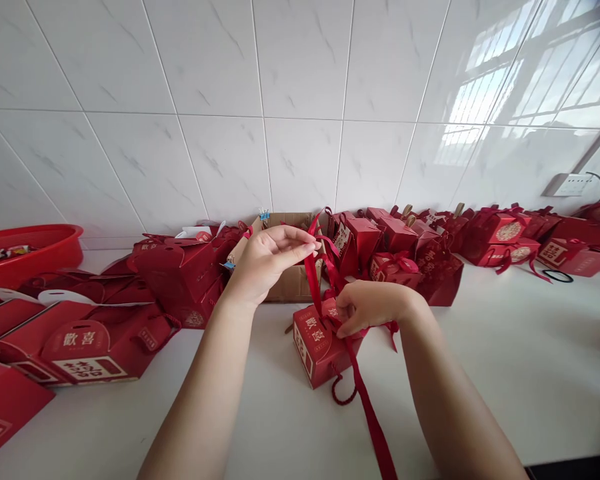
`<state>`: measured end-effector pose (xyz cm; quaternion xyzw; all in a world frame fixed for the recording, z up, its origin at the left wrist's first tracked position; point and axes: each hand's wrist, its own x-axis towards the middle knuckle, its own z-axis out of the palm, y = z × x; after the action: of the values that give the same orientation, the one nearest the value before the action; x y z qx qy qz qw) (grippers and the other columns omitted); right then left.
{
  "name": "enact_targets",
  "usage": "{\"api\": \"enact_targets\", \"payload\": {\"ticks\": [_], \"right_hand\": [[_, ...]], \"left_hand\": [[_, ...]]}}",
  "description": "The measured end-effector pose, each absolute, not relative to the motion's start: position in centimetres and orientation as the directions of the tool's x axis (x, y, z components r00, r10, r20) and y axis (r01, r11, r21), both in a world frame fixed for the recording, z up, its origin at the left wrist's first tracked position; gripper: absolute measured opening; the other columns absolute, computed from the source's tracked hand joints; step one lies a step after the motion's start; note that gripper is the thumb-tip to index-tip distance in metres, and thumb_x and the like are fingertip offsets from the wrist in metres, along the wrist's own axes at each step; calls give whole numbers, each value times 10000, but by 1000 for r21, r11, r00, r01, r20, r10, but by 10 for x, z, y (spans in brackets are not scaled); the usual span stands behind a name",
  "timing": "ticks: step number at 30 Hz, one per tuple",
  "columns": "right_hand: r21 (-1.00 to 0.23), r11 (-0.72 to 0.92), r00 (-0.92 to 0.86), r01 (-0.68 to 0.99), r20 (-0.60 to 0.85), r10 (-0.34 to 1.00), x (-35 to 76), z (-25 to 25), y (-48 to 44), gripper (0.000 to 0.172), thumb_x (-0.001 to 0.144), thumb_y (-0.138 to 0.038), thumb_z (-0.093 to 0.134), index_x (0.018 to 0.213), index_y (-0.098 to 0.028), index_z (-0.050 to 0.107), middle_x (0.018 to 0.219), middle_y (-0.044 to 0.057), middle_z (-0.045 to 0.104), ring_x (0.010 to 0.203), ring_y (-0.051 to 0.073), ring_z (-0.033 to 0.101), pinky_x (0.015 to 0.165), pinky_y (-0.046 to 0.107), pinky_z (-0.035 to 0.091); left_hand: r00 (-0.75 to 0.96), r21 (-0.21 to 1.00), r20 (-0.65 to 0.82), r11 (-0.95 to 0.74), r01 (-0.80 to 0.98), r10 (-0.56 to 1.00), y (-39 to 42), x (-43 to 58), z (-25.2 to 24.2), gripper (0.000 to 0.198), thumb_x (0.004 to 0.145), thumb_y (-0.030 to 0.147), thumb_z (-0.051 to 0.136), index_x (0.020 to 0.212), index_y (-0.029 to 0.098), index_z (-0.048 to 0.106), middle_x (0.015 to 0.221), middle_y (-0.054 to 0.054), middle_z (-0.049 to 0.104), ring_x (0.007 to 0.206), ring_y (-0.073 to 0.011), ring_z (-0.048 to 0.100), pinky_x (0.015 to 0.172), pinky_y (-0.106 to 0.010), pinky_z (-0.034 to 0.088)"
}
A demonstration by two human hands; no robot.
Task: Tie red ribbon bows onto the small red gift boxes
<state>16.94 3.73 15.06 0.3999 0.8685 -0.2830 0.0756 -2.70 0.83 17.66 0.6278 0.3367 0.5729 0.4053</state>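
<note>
A small red gift box (325, 350) with gold characters stands on the white table in front of me. My left hand (280, 257) is raised above and to the left of it, thumb and fingers pinching a red ribbon (313, 283) that runs down to the box top. On that top, my right hand (363, 307) is closed, its fingertips pressed on the ribbon where it crosses. One ribbon tail hangs over the box front toward the table's near edge. A dark red cord loop (344, 393) sticks out at the box's base. What lies under my right fingers is partly hidden.
Behind the box stands an open cardboard carton (293, 287) with clips on its rim. Several red gift boxes (180, 267) are stacked at left, near a red basin (30, 233). More ribboned boxes (503, 230) line the tiled wall at right. A black ring (557, 275) lies there.
</note>
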Motion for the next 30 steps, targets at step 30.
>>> {"api": "enact_targets", "payload": {"ticks": [30], "right_hand": [[-884, 409, -961, 225, -133, 242, 183, 147, 54, 307, 728, -77, 548, 992, -89, 703, 888, 71, 712, 751, 100, 641, 662, 179, 482]], "left_hand": [[-75, 769, 640, -636, 72, 765, 18, -21, 168, 144, 794, 247, 596, 785, 195, 462, 738, 0, 672, 835, -172, 696, 719, -257, 513]]}}
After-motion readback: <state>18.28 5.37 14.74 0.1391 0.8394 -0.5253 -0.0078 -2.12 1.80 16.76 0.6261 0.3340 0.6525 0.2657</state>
